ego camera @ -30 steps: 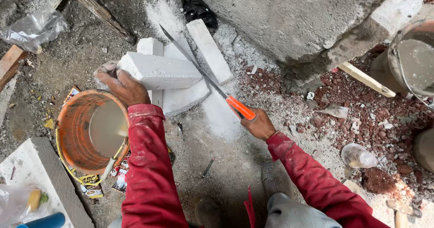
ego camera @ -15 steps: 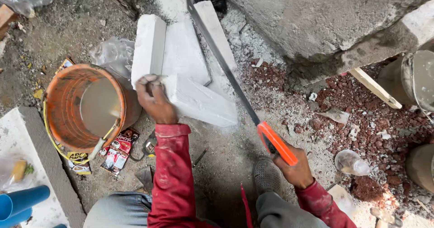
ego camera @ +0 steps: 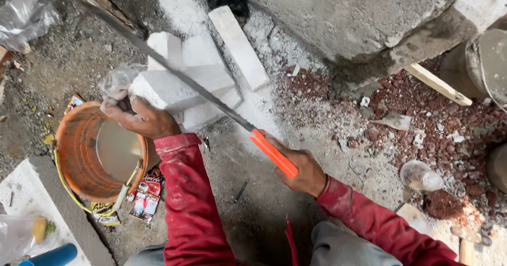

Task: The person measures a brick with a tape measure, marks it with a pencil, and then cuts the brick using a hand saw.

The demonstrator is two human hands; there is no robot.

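Observation:
My left hand (ego camera: 140, 117) presses down on the near end of a white lightweight block (ego camera: 182, 86) lying on the dusty ground. My right hand (ego camera: 301, 168) grips the orange handle of a hand saw (ego camera: 203, 94). The saw's long toothed blade lies slanted across the top of that block, running up to the upper left. Two more white blocks (ego camera: 174, 49) lie behind it, and a narrow white slab (ego camera: 238, 47) lies to their right. Both sleeves are red and dusty.
An orange bucket (ego camera: 79, 160) of cloudy water with a yellow handle stands at the left. A grey concrete wall base (ego camera: 343, 18) rises at the top right, with red rubble (ego camera: 433, 134), a wooden strip (ego camera: 435, 84) and a clear plastic bottle (ego camera: 420, 176). White dust covers the ground.
The saw swung from beside the blocks to lie across the held block. My left hand shifted to the block's left end, and the view moved.

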